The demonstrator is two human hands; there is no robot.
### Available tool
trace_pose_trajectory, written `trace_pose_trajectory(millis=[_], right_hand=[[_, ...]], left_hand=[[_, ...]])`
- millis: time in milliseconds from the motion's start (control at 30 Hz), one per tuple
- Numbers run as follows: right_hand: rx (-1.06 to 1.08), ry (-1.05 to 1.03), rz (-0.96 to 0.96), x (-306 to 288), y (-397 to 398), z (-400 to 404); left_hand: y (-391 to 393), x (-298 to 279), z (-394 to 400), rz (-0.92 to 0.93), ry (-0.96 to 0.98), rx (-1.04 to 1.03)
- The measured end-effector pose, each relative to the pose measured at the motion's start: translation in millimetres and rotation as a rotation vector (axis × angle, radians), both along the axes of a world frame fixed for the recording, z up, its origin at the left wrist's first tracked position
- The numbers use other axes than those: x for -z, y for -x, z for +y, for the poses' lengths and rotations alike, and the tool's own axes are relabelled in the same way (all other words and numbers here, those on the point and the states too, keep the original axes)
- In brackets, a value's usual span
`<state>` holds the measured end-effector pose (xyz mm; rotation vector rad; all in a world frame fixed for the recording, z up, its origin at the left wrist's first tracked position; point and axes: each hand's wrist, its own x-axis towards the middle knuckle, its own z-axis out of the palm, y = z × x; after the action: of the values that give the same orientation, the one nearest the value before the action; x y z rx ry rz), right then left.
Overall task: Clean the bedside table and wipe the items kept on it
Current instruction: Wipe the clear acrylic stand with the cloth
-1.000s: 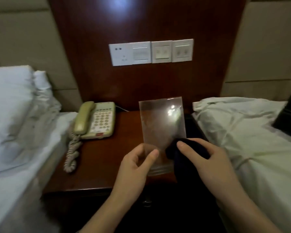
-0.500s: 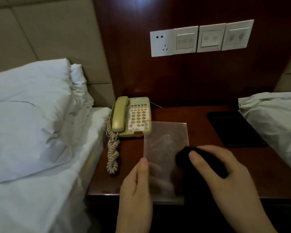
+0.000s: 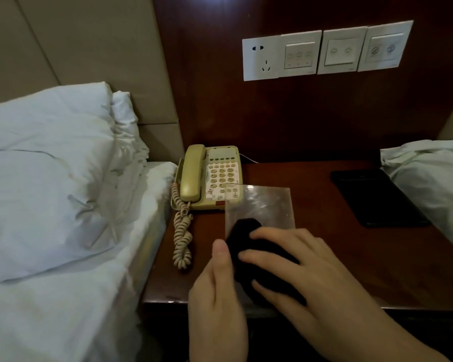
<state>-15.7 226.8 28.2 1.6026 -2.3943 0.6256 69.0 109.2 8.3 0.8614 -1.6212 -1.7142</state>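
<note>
A clear acrylic sheet (image 3: 262, 205) is tilted over the front of the dark wooden bedside table (image 3: 351, 257). My left hand (image 3: 217, 296) grips its lower left edge, thumb along the side. My right hand (image 3: 314, 280) presses a black cloth (image 3: 246, 239) against the sheet's face. The lower part of the sheet is hidden behind both hands and the cloth. A beige corded telephone (image 3: 209, 176) sits at the table's back left, its coiled cord (image 3: 182, 236) hanging toward the front edge.
A black flat pad (image 3: 377, 197) lies on the table's right side. White pillows and bedding (image 3: 50, 165) lie to the left, another white bed (image 3: 434, 178) to the right. A socket and switch plates (image 3: 324, 50) are on the wooden wall panel.
The sheet has come down from upright in front of the wall to low over the table near the phone. The black cloth moved left across the sheet. My view shifted left.
</note>
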Motion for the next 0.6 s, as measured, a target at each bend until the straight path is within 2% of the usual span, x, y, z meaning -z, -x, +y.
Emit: trace_pose_trajectory(millis=[67,133,233,300,333,400,467,533,600], right_hand=[[0.002,0.039,0.041,-1.6,2.1,0.7],[0.083,0.19,0.026,-2.4,7.9,-1.3],[0.317,0.417,-0.148,-5.4,27.1,-4.3],[0.377,0.389,-0.154,-6.1,34.9,-2.1],[0.342,0.333,-0.13,-6.5,32.6,0.6],[0.172,0.198,-0.122,-6.1,17.1,4.8],[0.025,0.086,-0.129,-4.2,1.8,6.4],[0.014,0.114,-0.097,-1.5,3.0,3.3],[0.14,0.241,-0.13,-3.2,15.2,-4.4]], left_hand=[[-0.9,4.6,3.7,0.01,0.101,0.033],[-1.1,5.4,9.4,0.016,0.224,0.072],[1.0,2.3,21.4,-0.019,0.284,0.136],[4.0,4.6,26.3,-0.06,0.185,0.163],[5.9,8.1,26.4,-0.065,0.126,0.164],[8.7,13.1,23.6,-0.05,0.037,0.119],[9.7,12.9,20.7,-0.032,0.035,0.09],[8.9,9.5,19.2,0.014,0.078,0.099],[8.0,12.4,19.1,0.014,0.163,0.143]])
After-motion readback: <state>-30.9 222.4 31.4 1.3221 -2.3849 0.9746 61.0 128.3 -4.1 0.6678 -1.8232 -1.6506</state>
